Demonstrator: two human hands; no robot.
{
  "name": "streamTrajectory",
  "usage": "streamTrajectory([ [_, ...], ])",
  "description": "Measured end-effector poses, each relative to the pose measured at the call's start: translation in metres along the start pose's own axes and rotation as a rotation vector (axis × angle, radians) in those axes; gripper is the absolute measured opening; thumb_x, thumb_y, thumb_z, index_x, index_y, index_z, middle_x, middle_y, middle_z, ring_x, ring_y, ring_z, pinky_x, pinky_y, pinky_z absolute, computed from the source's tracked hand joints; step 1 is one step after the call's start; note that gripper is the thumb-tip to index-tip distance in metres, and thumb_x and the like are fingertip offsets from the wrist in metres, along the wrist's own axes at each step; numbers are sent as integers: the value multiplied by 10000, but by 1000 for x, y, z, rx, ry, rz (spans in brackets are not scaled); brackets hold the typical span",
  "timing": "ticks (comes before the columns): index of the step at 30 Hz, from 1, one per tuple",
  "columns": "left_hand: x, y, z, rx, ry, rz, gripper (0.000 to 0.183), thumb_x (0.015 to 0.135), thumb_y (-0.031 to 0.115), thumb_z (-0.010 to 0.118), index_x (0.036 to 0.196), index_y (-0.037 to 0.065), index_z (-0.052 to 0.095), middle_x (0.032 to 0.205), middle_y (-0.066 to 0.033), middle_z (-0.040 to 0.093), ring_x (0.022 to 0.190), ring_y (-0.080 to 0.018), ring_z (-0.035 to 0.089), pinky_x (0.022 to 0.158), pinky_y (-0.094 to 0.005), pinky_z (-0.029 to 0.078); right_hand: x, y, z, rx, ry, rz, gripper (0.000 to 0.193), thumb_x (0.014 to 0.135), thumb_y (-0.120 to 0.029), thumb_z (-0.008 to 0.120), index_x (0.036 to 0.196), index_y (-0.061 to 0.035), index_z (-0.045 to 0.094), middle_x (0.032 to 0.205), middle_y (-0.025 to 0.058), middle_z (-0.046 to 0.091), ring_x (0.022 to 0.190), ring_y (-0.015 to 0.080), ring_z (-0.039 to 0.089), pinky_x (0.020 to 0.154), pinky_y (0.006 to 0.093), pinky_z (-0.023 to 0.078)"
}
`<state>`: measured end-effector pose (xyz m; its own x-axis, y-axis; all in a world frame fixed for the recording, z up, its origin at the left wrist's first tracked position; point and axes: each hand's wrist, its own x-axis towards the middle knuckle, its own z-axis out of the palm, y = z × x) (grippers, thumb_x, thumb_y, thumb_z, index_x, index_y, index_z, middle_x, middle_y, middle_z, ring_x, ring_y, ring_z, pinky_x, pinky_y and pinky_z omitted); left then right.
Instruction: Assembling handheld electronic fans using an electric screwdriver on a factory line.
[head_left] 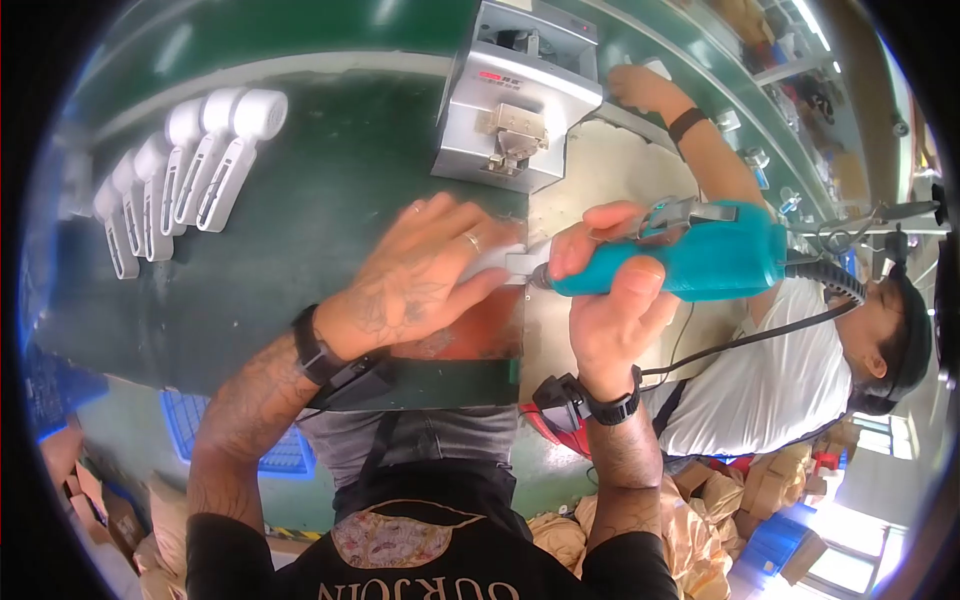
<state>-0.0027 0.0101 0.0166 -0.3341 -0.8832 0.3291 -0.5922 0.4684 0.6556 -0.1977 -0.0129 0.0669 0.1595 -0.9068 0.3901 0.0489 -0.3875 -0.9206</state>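
A teal electric screwdriver lies level across my right hand, which is closed around its front end. Its tip points left and meets a small white plastic piece. My left hand is closed on that white piece from the other side, palm down over the table's edge. Most of the white piece is under my left fingers, so its full shape is hidden. To the left stand several white plastic handles with round heads, lined up in a slanting row on the dark green tabletop.
A silver box-shaped machine with a metal clamp stands beyond my hands. A black cable runs from the screwdriver toward the right. A co-worker in a white shirt sits close on the right, one arm reaching past the machine. A blue crate is below the table.
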Motion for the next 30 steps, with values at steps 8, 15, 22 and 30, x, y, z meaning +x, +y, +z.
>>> streamTrajectory([
  [8, 0, -5, 0, 30, 17, 35, 457, 941, 183, 725, 1384, 108, 644, 1167, -77, 636, 1059, -318, 569, 931, -455, 448, 3, 13, 4, 129, -52, 42, 637, 994, -584, 686, 1063, 33, 544, 779, 129, 600, 681, 241, 595, 627, 378, 493],
  [15, 9, 3, -6, 51, -23, 6, 480, 922, 178, 727, 1389, 101, 643, 1227, -94, 646, 1109, -346, 578, 963, -467, 448, 2, 18, 1, 180, -60, 7, 534, 1026, -514, 650, 1041, 10, 546, 815, 133, 614, 701, 220, 585, 648, 364, 492],
  [22, 4, 11, -10, 96, 26, 132, 412, 864, 133, 789, 1260, 64, 697, 1246, -133, 696, 1126, -377, 635, 982, -489, 491, -17, 16, -3, 126, 16, 83, 336, 1077, -295, 599, 1188, 23, 599, 982, 89, 670, 856, 178, 651, 736, 337, 533],
  [30, -67, 24, -20, 94, 238, -32, 314, 874, 9, 784, 1179, 33, 710, 1091, -181, 697, 940, -371, 675, 823, -426, 537, -85, -45, -49, 481, 123, 155, 729, 915, -628, 776, 1161, 33, 594, 838, 117, 631, 776, 238, 630, 688, 392, 515],
])
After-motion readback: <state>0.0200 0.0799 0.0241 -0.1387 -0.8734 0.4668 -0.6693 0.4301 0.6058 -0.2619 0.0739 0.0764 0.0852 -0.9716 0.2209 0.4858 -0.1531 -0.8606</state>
